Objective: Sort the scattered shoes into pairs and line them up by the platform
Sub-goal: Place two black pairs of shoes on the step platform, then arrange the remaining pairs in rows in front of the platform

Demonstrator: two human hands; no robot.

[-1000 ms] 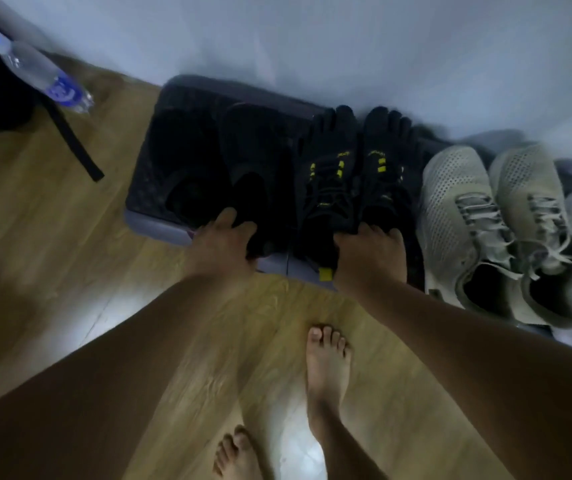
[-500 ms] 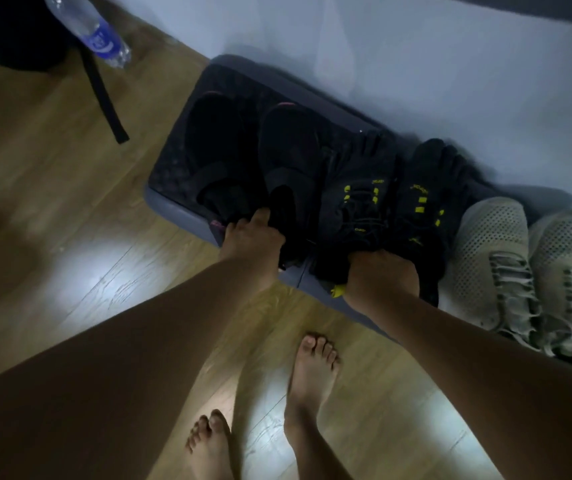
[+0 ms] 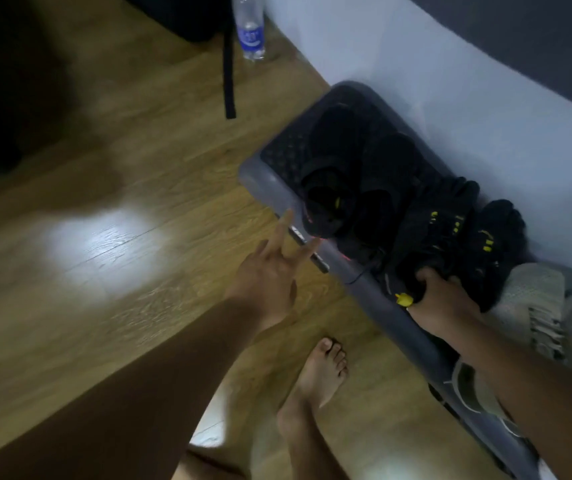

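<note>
Your left hand [image 3: 270,268] is at the middle of the frame with its fingers spread and straight, holding nothing. Its fingertips reach the front edge of the dark grey platform [image 3: 260,178]. The blur there keeps me from telling whether they touch it.

Your right hand [image 3: 440,301] is at the middle right. Its fingers are curled round the heel of a black toe shoe with yellow marks [image 3: 440,223], and a yellow tab [image 3: 404,299] sticks out just beside the knuckles. The second toe shoe [image 3: 495,237] lies just beside the first on its right, toes pointing at the white wall [image 3: 416,64].

Left of that pair, 2 plain black shoes [image 3: 333,174] lie side by side on the platform's patterned top, heels toward you. The heel of the left one hangs over the front edge.

At the right edge of the frame, 2 beige mesh sneakers [image 3: 537,299] lie next to the toe shoes and are partly cut off by the frame. Your right forearm crosses in front of them and over the platform's near end.

The platform runs along the wall from the upper middle to the lower right. On the wooden floor [image 3: 121,168], a bare foot [image 3: 322,368] stands at the lower middle, near the platform. At the top of the frame, a clear water bottle with a blue label [image 3: 251,29] stands by the wall, and a black strap [image 3: 229,74] lies on the floor just left of it.
</note>
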